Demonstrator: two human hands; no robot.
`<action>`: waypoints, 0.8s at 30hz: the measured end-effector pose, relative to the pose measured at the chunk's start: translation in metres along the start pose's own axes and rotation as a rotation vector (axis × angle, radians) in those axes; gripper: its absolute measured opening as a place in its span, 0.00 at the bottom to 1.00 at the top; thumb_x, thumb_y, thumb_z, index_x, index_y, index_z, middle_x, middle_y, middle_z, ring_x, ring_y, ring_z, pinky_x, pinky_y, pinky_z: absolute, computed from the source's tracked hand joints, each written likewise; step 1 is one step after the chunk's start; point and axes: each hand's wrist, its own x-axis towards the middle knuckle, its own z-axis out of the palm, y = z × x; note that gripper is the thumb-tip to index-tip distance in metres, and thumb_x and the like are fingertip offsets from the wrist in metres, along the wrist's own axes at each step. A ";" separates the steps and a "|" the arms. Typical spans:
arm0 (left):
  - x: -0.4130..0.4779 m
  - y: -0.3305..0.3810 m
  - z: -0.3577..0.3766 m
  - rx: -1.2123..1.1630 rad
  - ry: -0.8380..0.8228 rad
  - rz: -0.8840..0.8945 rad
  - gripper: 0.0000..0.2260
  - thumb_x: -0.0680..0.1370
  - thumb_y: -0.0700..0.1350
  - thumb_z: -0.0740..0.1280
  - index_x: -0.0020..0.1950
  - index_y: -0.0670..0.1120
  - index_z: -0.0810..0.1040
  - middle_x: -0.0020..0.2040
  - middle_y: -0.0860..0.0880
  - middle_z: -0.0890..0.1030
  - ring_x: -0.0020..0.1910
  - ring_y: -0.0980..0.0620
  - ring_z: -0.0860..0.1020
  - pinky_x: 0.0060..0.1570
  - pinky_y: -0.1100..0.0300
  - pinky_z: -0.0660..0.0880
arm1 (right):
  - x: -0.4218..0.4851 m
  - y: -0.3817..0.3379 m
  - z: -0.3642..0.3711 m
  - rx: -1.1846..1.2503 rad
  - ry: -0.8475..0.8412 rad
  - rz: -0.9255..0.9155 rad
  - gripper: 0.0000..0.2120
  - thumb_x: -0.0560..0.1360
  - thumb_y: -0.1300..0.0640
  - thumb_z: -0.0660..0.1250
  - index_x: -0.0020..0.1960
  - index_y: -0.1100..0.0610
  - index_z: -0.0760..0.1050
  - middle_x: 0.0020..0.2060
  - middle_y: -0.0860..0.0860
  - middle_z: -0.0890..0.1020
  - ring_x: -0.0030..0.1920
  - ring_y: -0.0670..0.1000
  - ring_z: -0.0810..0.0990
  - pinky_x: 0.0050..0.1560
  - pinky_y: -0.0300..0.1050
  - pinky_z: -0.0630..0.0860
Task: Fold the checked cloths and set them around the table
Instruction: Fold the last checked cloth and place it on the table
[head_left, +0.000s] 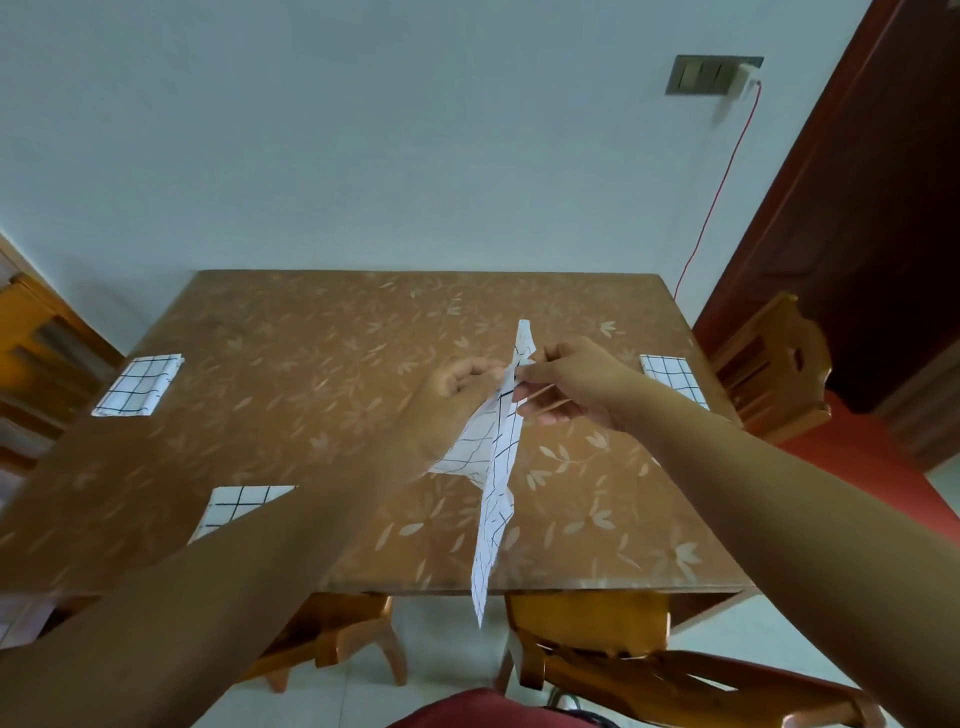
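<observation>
Nearest you, two orange-brown wooden chairs (587, 623) sit tucked under the near edge of the brown table with its pale leaf-patterned cover (311, 364). Over that near edge hangs the lower tip of the white cloth with thin black checks (493, 519) you are working on; it is held up edge-on above the tabletop, so it looks like a long narrow strip running away from you. Your left hand (457, 389) pinches the cloth from the left near its upper part, fingers closed on the fabric. Your right hand (566, 384) grips the same spot from the right, fingers curled shut on it. Near your left forearm, a folded checked cloth (239, 506) lies flat by the near left of the table. Further back, a second folded checked cloth (137, 387) rests at the left edge, and a third folded checked cloth (672, 376) at the right edge, beside another wooden chair (769, 364). Beyond stands the pale wall (415, 130).
</observation>
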 end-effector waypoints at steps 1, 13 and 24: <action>0.000 -0.001 0.001 -0.002 -0.008 0.019 0.07 0.78 0.47 0.73 0.55 0.49 0.84 0.53 0.47 0.87 0.55 0.48 0.85 0.61 0.52 0.79 | 0.000 0.001 0.002 -0.002 0.016 -0.008 0.03 0.81 0.61 0.68 0.52 0.61 0.78 0.48 0.61 0.87 0.41 0.56 0.86 0.34 0.45 0.81; 0.011 -0.007 -0.018 0.259 0.167 0.141 0.06 0.83 0.47 0.65 0.52 0.52 0.82 0.38 0.42 0.80 0.31 0.50 0.66 0.33 0.56 0.63 | 0.000 0.012 -0.010 -0.293 -0.002 0.044 0.09 0.80 0.63 0.65 0.60 0.59 0.73 0.39 0.60 0.86 0.34 0.58 0.82 0.32 0.46 0.79; 0.017 0.001 -0.068 0.282 0.267 0.088 0.12 0.82 0.46 0.64 0.45 0.62 0.82 0.41 0.48 0.79 0.39 0.52 0.70 0.43 0.56 0.67 | 0.004 0.030 -0.041 -0.680 0.255 -0.153 0.09 0.78 0.55 0.71 0.39 0.56 0.78 0.33 0.51 0.76 0.35 0.52 0.75 0.35 0.46 0.71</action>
